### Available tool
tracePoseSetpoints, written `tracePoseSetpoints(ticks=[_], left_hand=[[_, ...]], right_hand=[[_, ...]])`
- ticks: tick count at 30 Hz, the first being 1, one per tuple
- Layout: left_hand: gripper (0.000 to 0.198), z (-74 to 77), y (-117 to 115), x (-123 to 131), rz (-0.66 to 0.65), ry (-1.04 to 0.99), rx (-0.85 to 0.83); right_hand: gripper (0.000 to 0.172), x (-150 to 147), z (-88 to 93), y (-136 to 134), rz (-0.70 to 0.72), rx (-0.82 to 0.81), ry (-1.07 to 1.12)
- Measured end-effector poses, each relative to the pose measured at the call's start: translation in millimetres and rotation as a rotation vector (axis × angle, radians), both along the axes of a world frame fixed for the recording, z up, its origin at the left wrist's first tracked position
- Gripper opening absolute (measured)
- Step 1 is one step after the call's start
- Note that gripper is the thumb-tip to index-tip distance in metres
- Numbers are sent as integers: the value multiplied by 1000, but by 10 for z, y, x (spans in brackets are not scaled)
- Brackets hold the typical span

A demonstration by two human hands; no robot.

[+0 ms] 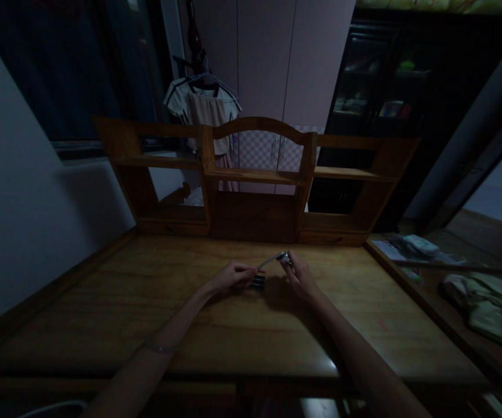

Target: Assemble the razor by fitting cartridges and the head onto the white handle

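Dim light. Left hand (235, 276) pinches a pale strip (270, 260); right hand (302, 278) pinches a small shiny piece (285, 258) at its far end, above the table (168, 261). Step in hand: apparently handling strip and piece together; next move likely calls for steady grip. Dark block (258, 283) beside left hand, possibly in the way. Wooden shelf (255, 175) behind.

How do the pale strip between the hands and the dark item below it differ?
Colour: the strip is pale, while the dark item is blackish with lighter lines.
Shape: the strip is long and thin; the dark item looks short and blocky.
Pose: the strip slants up from the left hand toward the right hand; the dark item appears to rest on the table.
Both are near the left hand.
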State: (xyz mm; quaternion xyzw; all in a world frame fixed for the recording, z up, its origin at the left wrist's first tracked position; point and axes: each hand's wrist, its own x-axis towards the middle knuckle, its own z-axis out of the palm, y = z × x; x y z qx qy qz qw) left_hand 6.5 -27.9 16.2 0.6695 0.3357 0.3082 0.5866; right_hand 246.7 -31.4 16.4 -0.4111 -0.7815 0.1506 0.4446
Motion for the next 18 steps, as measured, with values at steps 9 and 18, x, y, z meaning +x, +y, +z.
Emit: tracePoseSetpoints(ticks=[9,18], left_hand=[[61,-71,50,5,37,8,19],[60,21,5,48,108,-1,110]], right_hand=[[33,-66,36,-63,179,-161,160],[34,-103,-13,-25,243,-244,299]])
